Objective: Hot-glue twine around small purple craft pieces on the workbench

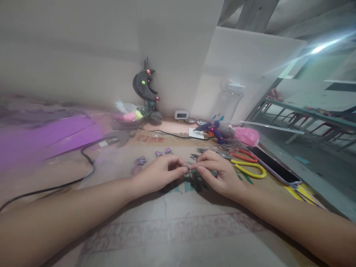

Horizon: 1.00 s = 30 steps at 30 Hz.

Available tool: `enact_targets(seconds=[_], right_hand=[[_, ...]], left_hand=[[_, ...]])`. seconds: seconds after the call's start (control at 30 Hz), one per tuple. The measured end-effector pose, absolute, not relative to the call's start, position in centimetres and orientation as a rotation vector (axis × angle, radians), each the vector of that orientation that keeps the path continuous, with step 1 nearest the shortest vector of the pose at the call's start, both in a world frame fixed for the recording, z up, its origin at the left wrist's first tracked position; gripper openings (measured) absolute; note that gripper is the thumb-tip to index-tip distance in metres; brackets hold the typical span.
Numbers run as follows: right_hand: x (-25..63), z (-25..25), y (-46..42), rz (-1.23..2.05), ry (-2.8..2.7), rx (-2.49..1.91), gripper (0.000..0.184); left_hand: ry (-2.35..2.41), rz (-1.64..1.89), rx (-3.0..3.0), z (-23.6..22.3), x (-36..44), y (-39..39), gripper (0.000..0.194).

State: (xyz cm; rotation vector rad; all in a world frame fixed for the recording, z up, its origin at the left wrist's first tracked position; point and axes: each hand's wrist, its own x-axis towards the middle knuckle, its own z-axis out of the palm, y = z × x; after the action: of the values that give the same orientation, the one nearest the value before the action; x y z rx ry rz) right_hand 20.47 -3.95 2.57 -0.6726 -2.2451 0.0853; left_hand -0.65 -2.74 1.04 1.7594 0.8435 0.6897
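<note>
My left hand [160, 173] and my right hand [224, 173] meet over the worktop, thumbs and forefingers pinched close together. Between the fingertips is something small and thin that I cannot make out. Dark green, leaf-like pieces [197, 183] show just below the fingers, partly hidden by my right hand. Beyond my left hand lie two small purple pieces, one a heart shape [158, 153], the other a purple piece [168, 151]. Near my left wrist is a purple-grey cluster [141, 160]. Yellow-handled scissors [249, 168] lie beside my right hand.
Orange-handled pliers [244, 155] and a phone [274, 165] lie to the right. A blue glue gun [213, 129] stands behind, near a pink bag [246, 135]. A black cable [91, 163] crosses the left side. At the wall are a small digital clock [181, 114] and a dark crescent ornament [143, 85].
</note>
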Motion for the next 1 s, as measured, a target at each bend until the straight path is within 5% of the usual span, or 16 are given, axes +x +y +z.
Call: enact_targets(seconds=[0.77,1.0], right_hand=[[20.8,2.3,-4.0,0.206,-2.194,-0.748,0.021],[20.9,1.5,-3.8,0.207,-2.09,-0.864,0.005]], left_hand=[[0.832,0.749,1.614,0.6,-0.7,-2.1,0.017],[0.822,0.752,1.564,0.7,-0.7,-2.2,0.017]])
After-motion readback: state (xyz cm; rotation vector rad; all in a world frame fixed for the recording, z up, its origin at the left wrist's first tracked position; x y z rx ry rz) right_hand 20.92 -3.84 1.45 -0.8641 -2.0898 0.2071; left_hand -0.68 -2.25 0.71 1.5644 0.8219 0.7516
